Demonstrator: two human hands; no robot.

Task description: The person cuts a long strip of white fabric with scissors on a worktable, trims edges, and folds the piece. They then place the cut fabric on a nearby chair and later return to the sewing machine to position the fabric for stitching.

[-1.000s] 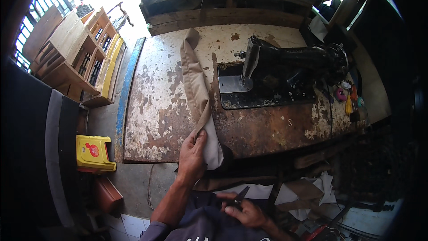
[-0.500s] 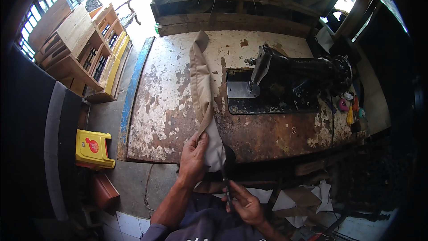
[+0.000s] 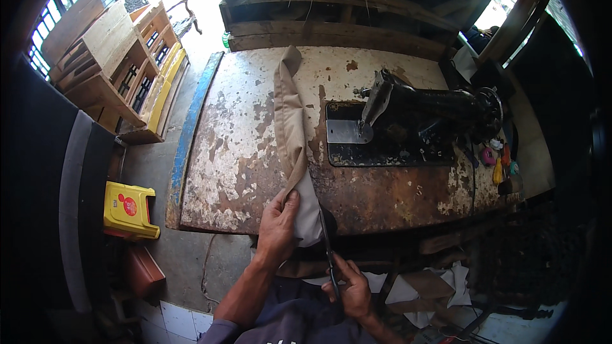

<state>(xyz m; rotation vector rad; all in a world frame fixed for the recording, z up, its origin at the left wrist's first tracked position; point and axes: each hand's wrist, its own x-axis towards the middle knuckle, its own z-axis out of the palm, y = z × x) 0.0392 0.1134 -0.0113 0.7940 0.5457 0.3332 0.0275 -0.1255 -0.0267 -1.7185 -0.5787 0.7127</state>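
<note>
A long tan strip of fabric (image 3: 291,121), folded over along its length, runs from the far part of the worn sewing table to its near edge. At its near end, a pale grey-white cloth layer (image 3: 308,213) shows beside the tan one. My left hand (image 3: 278,226) is closed on this end, thumb on top, at the table's front edge. In my right hand (image 3: 352,288) is a pair of dark scissors (image 3: 328,242), fingers in the handles. Their blades point away from me along the right edge of the pale layer; whether they touch it I cannot tell.
A black sewing machine (image 3: 427,111) is set into the peeling tabletop (image 3: 236,153) on the right. Small coloured items (image 3: 497,162) lie beyond it. On the left are a yellow stool (image 3: 131,210) and a wooden rack (image 3: 137,76). Cloth scraps (image 3: 427,290) lie low at right.
The scissors have moved slightly forward, and more of their blade shows along the pale cloth's right edge. My left hand keeps its hold on the fabric. The whole view has shifted slightly.
</note>
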